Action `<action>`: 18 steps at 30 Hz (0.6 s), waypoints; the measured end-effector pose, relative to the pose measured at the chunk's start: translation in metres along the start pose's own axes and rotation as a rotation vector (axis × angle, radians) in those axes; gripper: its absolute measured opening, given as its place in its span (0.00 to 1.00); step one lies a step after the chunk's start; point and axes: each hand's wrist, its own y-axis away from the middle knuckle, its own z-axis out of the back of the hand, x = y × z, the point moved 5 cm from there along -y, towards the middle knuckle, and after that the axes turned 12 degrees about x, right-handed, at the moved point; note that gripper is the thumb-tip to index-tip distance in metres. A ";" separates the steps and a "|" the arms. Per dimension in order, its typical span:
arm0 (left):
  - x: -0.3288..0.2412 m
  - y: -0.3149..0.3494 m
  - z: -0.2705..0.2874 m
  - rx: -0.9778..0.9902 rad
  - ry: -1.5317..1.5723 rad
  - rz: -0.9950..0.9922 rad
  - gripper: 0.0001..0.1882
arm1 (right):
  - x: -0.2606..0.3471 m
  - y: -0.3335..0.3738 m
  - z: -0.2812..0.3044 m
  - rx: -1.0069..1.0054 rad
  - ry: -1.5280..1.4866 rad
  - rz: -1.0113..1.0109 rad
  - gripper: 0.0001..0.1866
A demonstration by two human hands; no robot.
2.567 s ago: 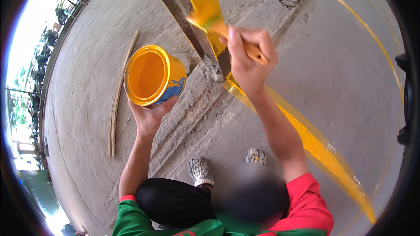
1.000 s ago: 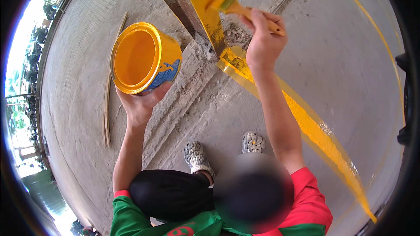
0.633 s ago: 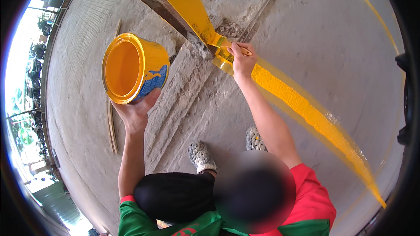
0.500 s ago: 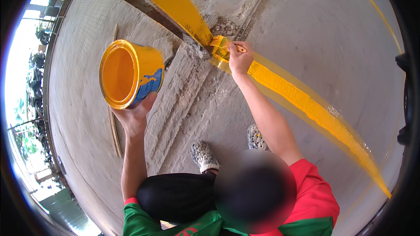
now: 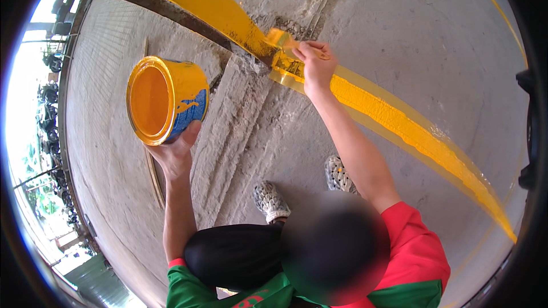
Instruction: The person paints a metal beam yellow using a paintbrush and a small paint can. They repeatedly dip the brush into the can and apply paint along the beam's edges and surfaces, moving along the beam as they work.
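Observation:
My left hand [image 5: 176, 149] is closed under and around the lower side of a paint can [image 5: 191, 88], yellow-smeared with a blue label. The can tilts so that its open mouth, with yellow paint inside, faces left. In my right hand [image 5: 318, 67] is a paintbrush [image 5: 281, 39], held by its handle, its yellow-coated bristles pointing left. The brush is near the foot of a yellow-painted post [image 5: 214, 3]; whether it touches cannot be made out. Below the brush begins a wet yellow painted stripe [image 5: 388, 111], edged on both sides by translucent tape [image 5: 365, 118].
Rough, broken concrete [image 5: 240, 114] runs along a strip between the can and the stripe. A thin wooden stick [image 5: 153, 174] lies on the floor at the left. My shoes [image 5: 270, 198] are on the concrete in front of me. Another thin yellow line [image 5: 495, 5] curves at the far right.
My right hand has raised the brush from the start of the stripe toward the post's foot. The can in my left hand has shifted slightly left.

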 end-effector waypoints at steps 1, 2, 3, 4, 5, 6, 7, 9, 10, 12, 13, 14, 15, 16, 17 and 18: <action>0.000 0.000 0.000 -0.008 0.007 -0.011 0.43 | -0.009 -0.002 0.000 -0.007 0.154 -0.017 0.04; -0.001 0.000 0.000 -0.001 0.003 -0.016 0.43 | -0.019 -0.001 0.001 -0.048 0.320 -0.088 0.04; 0.000 0.000 0.000 -0.002 -0.001 -0.022 0.43 | -0.028 0.000 -0.002 -0.048 0.512 -0.126 0.03; 0.000 0.000 0.002 -0.003 -0.008 -0.024 0.43 | -0.031 0.000 -0.010 0.031 0.469 -0.050 0.03; 0.000 0.002 0.004 0.004 -0.032 -0.010 0.43 | -0.035 0.005 -0.016 0.071 0.440 -0.027 0.03; 0.001 0.002 0.007 0.010 -0.054 0.001 0.42 | -0.035 0.010 -0.021 0.093 0.413 -0.052 0.03; 0.003 0.003 0.009 0.016 -0.071 0.008 0.42 | -0.029 0.013 -0.024 0.128 0.259 -0.022 0.03; 0.011 0.001 0.010 0.090 -0.213 0.047 0.40 | 0.002 0.019 -0.024 0.181 0.081 -0.039 0.04; 0.015 0.002 0.010 0.118 -0.298 0.061 0.39 | 0.026 0.022 -0.025 0.251 -0.013 -0.021 0.05; 0.032 0.006 0.001 0.181 -0.291 0.094 0.49 | 0.079 0.028 -0.033 0.308 0.019 0.021 0.07; 0.039 0.008 -0.007 0.208 -0.273 0.065 0.55 | 0.110 0.033 -0.041 0.358 0.080 0.065 0.07; 0.043 0.010 -0.016 0.239 -0.271 -0.024 0.61 | 0.140 0.040 -0.052 0.426 0.113 0.117 0.08; 0.052 0.013 -0.029 0.219 -0.052 -0.074 0.60 | 0.167 0.048 -0.064 0.506 0.153 0.149 0.08; 0.058 0.016 -0.039 0.206 -0.013 -0.092 0.61 | 0.190 0.059 -0.077 0.580 0.195 0.179 0.09; 0.064 0.019 -0.049 0.196 0.021 -0.114 0.61 | 0.206 0.070 -0.089 0.658 0.308 0.154 0.08; 0.067 0.023 -0.058 0.191 0.062 -0.139 0.62 | 0.222 0.081 -0.101 0.731 0.426 0.134 0.08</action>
